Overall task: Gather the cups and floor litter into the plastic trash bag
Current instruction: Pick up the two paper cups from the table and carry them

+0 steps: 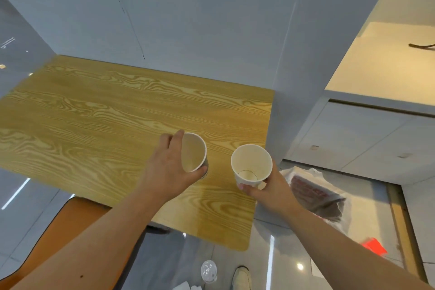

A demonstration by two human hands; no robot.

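your left hand (164, 167) has its grip closed around a tilted paper cup (194, 152) above the wooden desk (94, 113), while your right hand (270, 186) clamps a second, upright cup (250, 163) just past the desk's right edge. the plastic bag (317, 190) lies open on the floor beyond your right wrist, and a clear lid (208, 271) lies on the floor beside your shoe (241, 278).

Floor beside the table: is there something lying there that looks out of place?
Yes. A clear plastic lid lies on the floor near the shoe, a red scrap lies to the right, and a crumpled plastic bag sits open by the table. Both cups, in the left hand and right hand, look empty, nothing spilled.
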